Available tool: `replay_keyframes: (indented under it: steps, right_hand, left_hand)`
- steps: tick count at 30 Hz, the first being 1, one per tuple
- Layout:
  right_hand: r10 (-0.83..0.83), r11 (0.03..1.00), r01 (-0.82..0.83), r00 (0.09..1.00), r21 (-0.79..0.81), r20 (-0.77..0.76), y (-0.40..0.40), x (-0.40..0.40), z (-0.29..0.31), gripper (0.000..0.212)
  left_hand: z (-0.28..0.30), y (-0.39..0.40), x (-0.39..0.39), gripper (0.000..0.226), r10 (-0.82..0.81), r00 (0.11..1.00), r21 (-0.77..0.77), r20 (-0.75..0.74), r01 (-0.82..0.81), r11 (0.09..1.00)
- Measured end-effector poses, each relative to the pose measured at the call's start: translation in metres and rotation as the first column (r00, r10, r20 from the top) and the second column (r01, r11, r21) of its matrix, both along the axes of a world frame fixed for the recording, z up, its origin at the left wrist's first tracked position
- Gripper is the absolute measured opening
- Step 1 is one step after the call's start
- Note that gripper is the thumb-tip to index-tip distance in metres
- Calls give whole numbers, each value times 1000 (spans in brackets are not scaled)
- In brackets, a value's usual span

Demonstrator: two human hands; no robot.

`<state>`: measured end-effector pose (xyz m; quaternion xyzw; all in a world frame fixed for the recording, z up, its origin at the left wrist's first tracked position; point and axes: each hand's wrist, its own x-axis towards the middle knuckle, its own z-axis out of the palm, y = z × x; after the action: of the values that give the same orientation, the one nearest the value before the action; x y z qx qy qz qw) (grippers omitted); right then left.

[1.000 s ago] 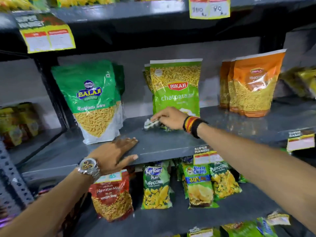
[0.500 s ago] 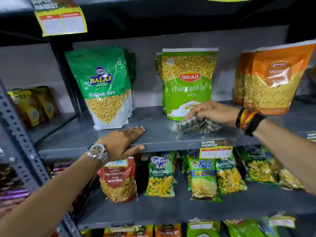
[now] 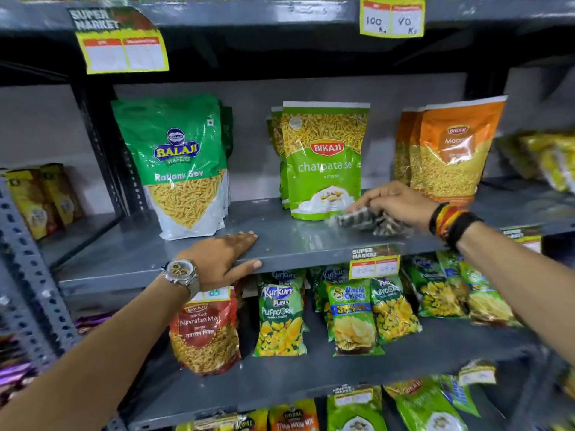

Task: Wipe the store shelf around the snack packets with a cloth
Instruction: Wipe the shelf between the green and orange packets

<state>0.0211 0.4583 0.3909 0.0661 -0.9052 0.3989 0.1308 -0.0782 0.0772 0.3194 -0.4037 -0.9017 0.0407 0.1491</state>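
Observation:
The grey metal shelf point(image 3: 295, 237) holds three groups of upright snack packets: green Balaji Ratlami Sev point(image 3: 183, 163) at left, green Bikaji chatpata sev point(image 3: 323, 157) in the middle, orange Bikaji packets point(image 3: 451, 150) at right. My right hand point(image 3: 395, 203) presses a crumpled dark-and-white cloth point(image 3: 367, 220) onto the shelf, between the middle and orange packets, just right of the chatpata sev's base. My left hand point(image 3: 224, 259) lies flat on the shelf's front edge, fingers spread, thumb under the lip, in front of the Balaji packet.
A lower shelf point(image 3: 280, 377) carries Navratan Mix point(image 3: 205, 331), Kurkure Puffcorn point(image 3: 280, 318) and Uncle Chips point(image 3: 351, 318) packets. Price tags point(image 3: 375, 265) hang on shelf edges. Yellow boxes point(image 3: 40, 197) stand at far left. A perforated upright post point(image 3: 28, 269) runs down the left.
My right hand has swept the cloth rightward along the shelf, from left of the chatpata sev packet to its right side. My left hand has stayed on the shelf edge.

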Motion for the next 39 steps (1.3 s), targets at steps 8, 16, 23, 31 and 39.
replay_keyframes:
  steps: [8, 16, 23, 31, 39]
  right_hand:
    - [-64, 998, 65, 997, 16, -52, -9, -43, -3, 36]
    - [253, 951, -256, 967, 174, 39, 21, -58, -28, 39]
    - [359, 933, -359, 933, 16, 10, 91, -28, -7, 34]
    - [161, 945, -175, 984, 277, 73, 96, -52, -38, 37]
    - [215, 973, -217, 976, 73, 38, 120, -19, -5, 37]
  left_hand:
    - [2, 81, 25, 80, 13, 1000, 52, -13, -13, 999]
    - [-7, 128, 24, 94, 85, 996, 92, 22, -87, 992]
    - [-6, 131, 31, 91, 121, 992, 75, 19, -122, 990]
    - [-4, 136, 40, 85, 167, 985, 89, 46, -170, 981]
    - [-1, 138, 46, 79, 164, 984, 111, 72, -171, 979]
